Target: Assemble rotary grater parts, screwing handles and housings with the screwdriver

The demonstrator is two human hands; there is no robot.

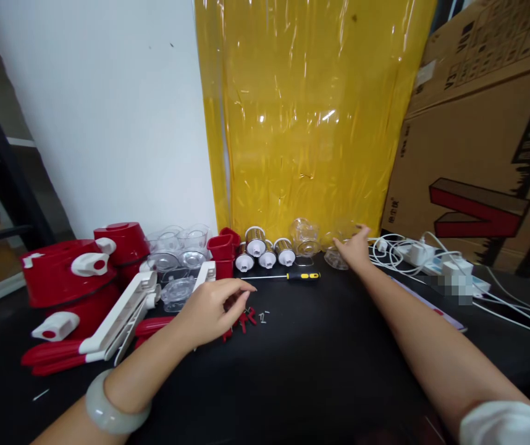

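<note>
My right hand (355,248) reaches to the back of the black table, its thumb and fingers around a clear plastic cup-like part (336,261). Another stack of clear plastic parts (305,238) stands just left of it. Nearer to me, my left hand (214,309) hovers over the table, loosely curled, with thumb and forefinger slightly apart and nothing visible between them. Small red plastic pieces (245,319) and a few tiny silvery pins or screws (263,317) lie close to its fingertips. Behind it is a screwdriver (302,276) with a yellow and black handle.
Several metal grater drums (255,241) with white ends sit at the back, beside red square hoppers (222,247). Red housings (68,272) and red-and-white handles (117,315) crowd the left. White cables and chargers (420,253) lie at right, before a large cardboard box (473,154).
</note>
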